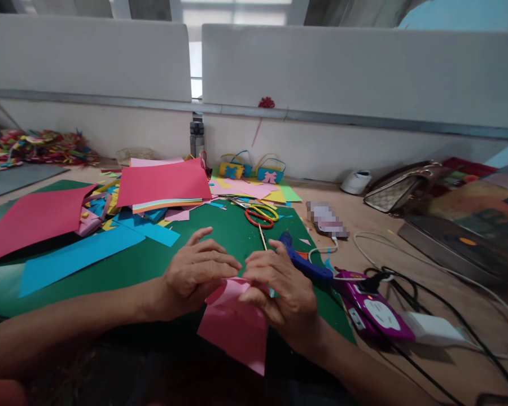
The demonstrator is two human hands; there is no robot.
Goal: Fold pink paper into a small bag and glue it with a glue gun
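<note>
Paper (237,332), pink, is hanging by the green mat's (211,220) near side, right hand (285,290) clamping its curled top, seemingly steadying the bend, left hand (197,270) touching it, full grip hidden from me, glue gun (307,265) lying right, presumably handy.

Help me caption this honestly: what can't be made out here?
Head view: upper part of the pink paper, partly hidden by the left hand and right hand.
Head view: screen of the corded device, hidden by pixelation.
Head view: multicoloured pile, cut off by the left edge, its pieces blurred.
</note>
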